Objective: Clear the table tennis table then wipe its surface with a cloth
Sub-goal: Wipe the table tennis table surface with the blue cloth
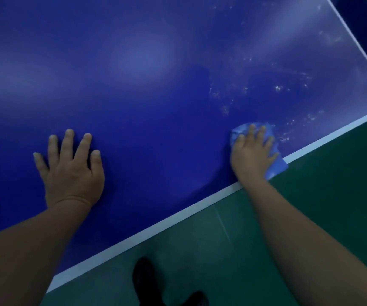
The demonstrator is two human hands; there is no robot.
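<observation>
- The dark blue, smooth table tennis surface [156, 85] fills most of the head view, its white edge stripe [147, 233] running diagonally from lower left to the right side.
- A second white stripe [355, 40] crosses the upper right corner, meeting the first one near the right border of the view.
- The left hand [72, 173] lies palm down on the surface, well in from the edge; its grip is apart, all fingers straight and spread, holding nothing.
- The right hand [253, 155] presses flat on a crumpled light blue wiping cloth [275, 166], close to the white edge stripe.
- The right grip is also apart: the fingers lie straight over the cloth and push it against the surface rather than curl round it.
- The cloth shows beyond the fingertips and along the outer side of the hand; its lower corner lies across the stripe and reaches the table's rim.
- Pale smudges and specks [277, 89] mark the surface beyond and to the right of the cloth, towards the corner.
- The area around the left hand looks even in colour, with soft light reflections further up.
- Both bare forearms reach in from the bottom of the view.
- Below the table lies a dark green floor [310, 217], where the dark shoe [142, 274] of the person stands near the bottom edge.
</observation>
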